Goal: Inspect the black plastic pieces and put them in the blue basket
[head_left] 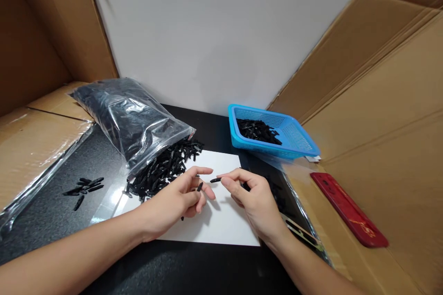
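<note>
My left hand is over a white sheet, its index finger stretched out. Its thumb and lower fingers curl round a small black elongated piece, and another black tip shows beneath the hand. Close by on the right, my right hand pinches a similar slim black piece between thumb and index finger, its free end pointing at the left hand. Behind the left hand, a heap of such black pieces spills from the mouth of a clear plastic bag.
A blue basket with black pieces stands at the back right. Several loose pieces lie at the left on the dark table. A red flat case rests at the right. Cardboard walls flank both sides.
</note>
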{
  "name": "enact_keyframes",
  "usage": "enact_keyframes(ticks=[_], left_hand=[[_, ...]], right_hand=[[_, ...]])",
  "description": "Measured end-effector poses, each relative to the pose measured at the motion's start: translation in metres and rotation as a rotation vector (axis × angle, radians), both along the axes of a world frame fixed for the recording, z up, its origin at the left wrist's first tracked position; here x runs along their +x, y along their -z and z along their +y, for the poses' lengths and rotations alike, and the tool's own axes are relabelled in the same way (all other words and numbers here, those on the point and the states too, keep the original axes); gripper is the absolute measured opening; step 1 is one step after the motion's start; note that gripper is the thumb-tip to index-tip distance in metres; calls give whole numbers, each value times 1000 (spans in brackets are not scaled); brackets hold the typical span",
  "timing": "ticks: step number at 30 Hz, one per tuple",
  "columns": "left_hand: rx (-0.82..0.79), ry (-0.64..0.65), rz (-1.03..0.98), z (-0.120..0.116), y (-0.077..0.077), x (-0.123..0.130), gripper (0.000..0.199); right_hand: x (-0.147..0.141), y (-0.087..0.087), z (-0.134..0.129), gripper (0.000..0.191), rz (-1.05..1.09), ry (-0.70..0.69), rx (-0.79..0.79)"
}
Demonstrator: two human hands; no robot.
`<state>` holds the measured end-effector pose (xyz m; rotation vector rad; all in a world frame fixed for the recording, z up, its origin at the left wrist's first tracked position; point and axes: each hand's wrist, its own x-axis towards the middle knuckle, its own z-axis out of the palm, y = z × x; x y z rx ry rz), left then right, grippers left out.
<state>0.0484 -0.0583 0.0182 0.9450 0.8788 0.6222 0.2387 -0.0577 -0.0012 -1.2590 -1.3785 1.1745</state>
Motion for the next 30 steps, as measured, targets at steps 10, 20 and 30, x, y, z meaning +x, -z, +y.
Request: enact_keyframes(ticks=[10,20,30], left_hand=[[-42,28,-45,0,1,3,17],[21,-144,24,4,-1,5,18],[60,-174,43,4,0,4,18]], right_hand=[[-5,-4,0,33,318,41,-237],[-4,-2,1,30,296,36,-215],[-3,0,1,28,261,13,-167]])
